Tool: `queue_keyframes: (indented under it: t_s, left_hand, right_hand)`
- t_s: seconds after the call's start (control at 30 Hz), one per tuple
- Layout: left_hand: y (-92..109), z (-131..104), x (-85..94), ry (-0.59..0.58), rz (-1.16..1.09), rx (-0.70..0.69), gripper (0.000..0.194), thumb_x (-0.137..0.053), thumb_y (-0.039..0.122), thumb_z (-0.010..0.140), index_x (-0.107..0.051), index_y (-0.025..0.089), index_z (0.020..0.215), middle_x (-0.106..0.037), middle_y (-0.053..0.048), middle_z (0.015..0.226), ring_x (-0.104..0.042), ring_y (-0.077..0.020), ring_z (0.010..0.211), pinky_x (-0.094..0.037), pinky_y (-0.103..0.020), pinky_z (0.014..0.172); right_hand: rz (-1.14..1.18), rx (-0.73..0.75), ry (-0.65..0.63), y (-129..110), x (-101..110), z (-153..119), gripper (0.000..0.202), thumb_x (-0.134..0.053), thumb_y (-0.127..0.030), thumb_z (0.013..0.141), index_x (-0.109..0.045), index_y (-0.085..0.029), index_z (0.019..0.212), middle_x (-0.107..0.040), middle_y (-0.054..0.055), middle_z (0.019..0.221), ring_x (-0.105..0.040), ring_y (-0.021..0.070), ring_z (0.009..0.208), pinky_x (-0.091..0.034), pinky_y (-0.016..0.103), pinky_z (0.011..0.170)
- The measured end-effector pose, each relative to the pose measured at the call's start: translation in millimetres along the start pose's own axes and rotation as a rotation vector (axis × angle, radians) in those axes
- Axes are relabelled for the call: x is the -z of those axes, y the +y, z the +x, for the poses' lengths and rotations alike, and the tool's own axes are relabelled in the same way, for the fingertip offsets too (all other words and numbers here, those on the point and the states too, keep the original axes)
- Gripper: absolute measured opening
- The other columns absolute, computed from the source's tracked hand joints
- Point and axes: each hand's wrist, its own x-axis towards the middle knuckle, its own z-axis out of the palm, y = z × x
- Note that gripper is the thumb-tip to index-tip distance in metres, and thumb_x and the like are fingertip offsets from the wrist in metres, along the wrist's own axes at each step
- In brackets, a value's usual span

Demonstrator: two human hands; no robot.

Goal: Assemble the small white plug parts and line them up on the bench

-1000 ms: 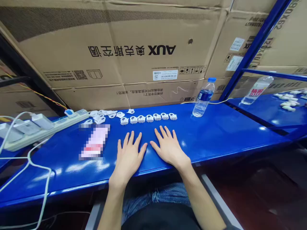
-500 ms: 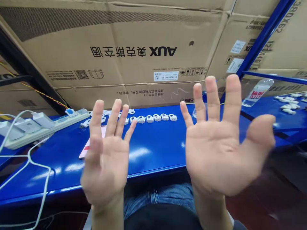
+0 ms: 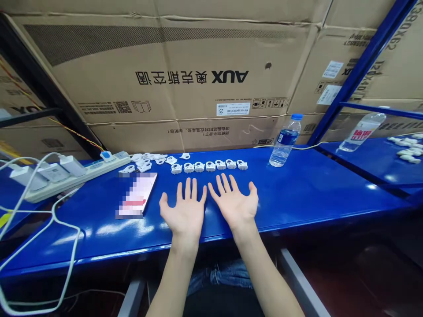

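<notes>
My left hand (image 3: 185,212) is palm up over the front half of the blue table (image 3: 313,189), fingers spread, holding nothing. Beside it my right hand (image 3: 235,201) is also palm up and open, its little finger close to the left one's. Just beyond my fingertips runs a row of several small white plastic pieces (image 3: 210,166), each with a ring-like loop. A looser heap of similar white pieces (image 3: 145,162) lies at the back left. To the left of my left hand is a flat pink phone-like object (image 3: 137,193), partly blurred out.
A water bottle (image 3: 286,141) with a blue cap stands at the back right. At the left, a power strip (image 3: 79,176) carries white chargers and trailing cables (image 3: 74,246). Large cardboard boxes (image 3: 191,48) rise behind the table. Another bottle (image 3: 362,131) and white pieces (image 3: 410,149) are farther right.
Both hands have moved away from the camera, down and closer together over the table. They stay open and empty. The blue-capped bottle and white pieces show more fully now.
</notes>
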Motion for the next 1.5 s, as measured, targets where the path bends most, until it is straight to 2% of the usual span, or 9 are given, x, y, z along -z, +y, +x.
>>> queue_keyframes:
  t_s: [0.33,0.47,0.63,0.73,0.9,1.13,1.3,1.43,1.5]
  left_hand:
    - [-12.2,1.2,8.5,0.050,0.004,-0.085,0.060,-0.045,0.047,0.098,-0.040,0.028,0.156,-0.048,-0.011,0.161,-0.051,-0.0248,0.147,-0.048,-0.053,0.116]
    - [11.1,2.4,-9.7,0.039,0.064,-0.036,0.062,-0.045,0.040,0.097,-0.039,0.025,0.156,-0.049,-0.013,0.160,-0.051,-0.0251,0.147,-0.043,-0.053,0.120]
    - [70.0,-13.2,-62.8,-0.364,0.321,-0.413,0.059,-0.042,0.036,0.100,-0.038,0.021,0.158,-0.047,-0.010,0.162,-0.044,-0.0233,0.151,-0.039,-0.050,0.123]
    - [87.0,-22.7,-76.4,-0.525,0.709,-0.652,0.053,-0.044,0.033,0.102,-0.045,0.027,0.155,-0.050,-0.003,0.160,-0.038,-0.0255,0.155,-0.032,-0.055,0.126]
    - [70.3,-9.3,-27.1,-0.619,1.435,-0.969,0.083,-0.075,0.048,0.088,-0.037,0.037,0.161,-0.018,0.001,0.176,-0.023,-0.0346,0.160,-0.020,-0.056,0.131]
    - [45.3,36.6,51.1,-0.794,2.051,-0.717,0.088,-0.070,0.065,0.087,-0.042,0.027,0.161,-0.031,-0.013,0.171,-0.021,-0.0393,0.161,-0.005,-0.068,0.129]
    - [47.4,43.5,54.7,-0.860,2.175,-0.626,0.078,-0.061,0.068,0.091,-0.047,0.030,0.158,-0.037,-0.013,0.169,-0.025,-0.0395,0.159,-0.005,-0.072,0.126]
    - [57.0,52.7,30.9,-0.974,2.122,-0.753,0.074,-0.071,0.065,0.085,-0.058,0.029,0.149,-0.041,-0.015,0.166,-0.038,-0.0421,0.152,-0.010,-0.070,0.127]
    - [61.5,64.0,14.2,-1.053,2.036,-0.826,0.063,-0.069,0.056,0.089,-0.061,0.026,0.144,-0.048,-0.015,0.160,-0.045,-0.0408,0.146,-0.026,-0.066,0.125]
  right_hand:
    - [0.191,-0.027,0.129,5.9,9.1,6.2,0.066,-0.037,-0.064,0.096,-0.043,-0.029,0.151,-0.055,0.010,0.153,-0.055,0.0227,0.141,-0.047,0.051,0.114]
    - [-0.032,-0.073,0.123,-20.0,-8.3,8.3,0.070,-0.023,-0.063,0.099,-0.035,-0.027,0.158,-0.047,0.011,0.160,-0.050,0.0242,0.146,-0.042,0.056,0.117]
    - [-0.931,0.404,-0.232,-86.9,-53.4,8.3,0.074,0.002,-0.060,0.102,-0.016,-0.032,0.168,-0.025,0.006,0.174,-0.038,0.0277,0.154,-0.048,0.055,0.112]
    - [-1.123,0.672,-0.339,-98.7,-65.8,3.4,0.071,0.004,-0.056,0.104,-0.008,-0.030,0.169,-0.019,0.002,0.176,-0.029,0.0258,0.159,-0.043,0.056,0.117]
    - [-1.535,0.804,-0.353,-60.1,-21.2,-0.1,0.078,-0.038,-0.061,0.103,-0.015,-0.027,0.169,-0.021,0.007,0.175,-0.019,0.0294,0.162,-0.017,0.061,0.130]
    - [-2.225,0.487,-0.502,-36.4,50.7,7.7,0.085,-0.040,-0.071,0.100,-0.032,-0.018,0.165,-0.023,0.014,0.172,-0.012,0.0377,0.162,-0.005,0.069,0.129]
    - [-2.270,0.497,-0.576,-42.3,46.1,14.9,0.085,-0.041,-0.073,0.099,-0.036,-0.018,0.164,-0.027,0.015,0.171,-0.017,0.0388,0.161,-0.008,0.070,0.128]
    - [-2.221,0.718,-0.512,-80.8,14.6,44.9,0.078,-0.042,-0.069,0.101,-0.036,-0.021,0.164,-0.030,0.015,0.171,-0.025,0.0376,0.159,-0.019,0.064,0.127]
    - [-2.264,0.781,-0.548,-108.2,-1.2,68.0,0.074,-0.043,-0.062,0.104,-0.038,-0.018,0.162,-0.037,0.016,0.168,-0.035,0.0365,0.155,-0.029,0.057,0.125]
